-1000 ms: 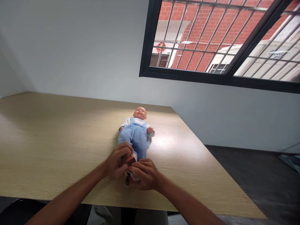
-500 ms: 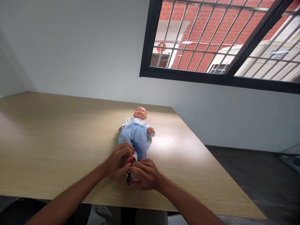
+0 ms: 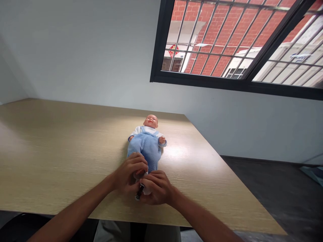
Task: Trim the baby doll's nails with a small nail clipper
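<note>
A baby doll in a white top and blue fleece overalls lies on its back, its head away from me. My left hand is closed around the doll's foot at the end of the leg on the left, with a little of it showing between the fingers. Close against it, my right hand pinches a small, slim dark tool with a shiny pale end, perhaps a nail clipper, pointing toward me. Something whitish shows under the right fingers. The fingers hide where the tool and the foot meet.
The doll lies on a light wood table, whose right edge slants down toward me. A barred window is in the wall behind. My legs are under the near edge, with a dark chair part to the left.
My left fingers have shifted slightly and cover more of the foot. The dark tool in my right hand has tilted a little. The doll's body stays in place.
</note>
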`<state>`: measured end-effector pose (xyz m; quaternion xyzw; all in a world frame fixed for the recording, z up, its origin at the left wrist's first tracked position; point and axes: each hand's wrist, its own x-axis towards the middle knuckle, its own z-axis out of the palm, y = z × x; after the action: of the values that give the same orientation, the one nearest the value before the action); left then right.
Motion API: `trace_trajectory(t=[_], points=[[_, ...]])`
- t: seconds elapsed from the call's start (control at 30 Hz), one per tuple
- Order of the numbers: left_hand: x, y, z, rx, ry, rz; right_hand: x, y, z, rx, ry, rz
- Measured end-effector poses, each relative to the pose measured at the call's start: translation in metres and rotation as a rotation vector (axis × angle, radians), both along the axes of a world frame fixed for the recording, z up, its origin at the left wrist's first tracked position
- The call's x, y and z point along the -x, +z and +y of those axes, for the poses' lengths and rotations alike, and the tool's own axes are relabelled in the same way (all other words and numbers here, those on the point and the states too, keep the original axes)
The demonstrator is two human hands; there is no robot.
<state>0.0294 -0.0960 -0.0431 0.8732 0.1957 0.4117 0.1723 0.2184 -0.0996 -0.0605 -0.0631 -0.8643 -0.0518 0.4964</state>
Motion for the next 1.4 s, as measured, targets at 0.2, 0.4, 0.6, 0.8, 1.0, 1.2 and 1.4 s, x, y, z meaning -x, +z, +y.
trace_trajectory(t=[0.2,0.4,0.6,0.8,1.0,1.2,1.4], points=[[-0.001,0.004,-0.001,0.009,0.003,0.007,0.0,0.002,-0.001,-0.01,0.006,0.02],[-0.001,0.005,-0.001,0.04,0.007,0.082,0.002,0.005,-0.001,-0.02,0.007,0.059],[0.0,0.006,0.0,0.045,-0.015,0.117,0.002,0.002,-0.001,-0.022,-0.001,0.072],[0.0,0.005,0.002,0.004,-0.006,0.138,0.0,-0.002,0.0,-0.004,-0.006,0.059],[-0.005,-0.004,0.002,-0.061,0.085,0.099,0.002,0.001,0.0,-0.023,-0.013,0.082],[-0.003,-0.002,0.002,-0.033,0.076,0.161,0.001,-0.001,0.001,-0.012,0.007,0.078],[-0.001,0.007,0.001,-0.006,0.039,0.209,0.001,0.0,0.0,0.006,0.008,0.076]])
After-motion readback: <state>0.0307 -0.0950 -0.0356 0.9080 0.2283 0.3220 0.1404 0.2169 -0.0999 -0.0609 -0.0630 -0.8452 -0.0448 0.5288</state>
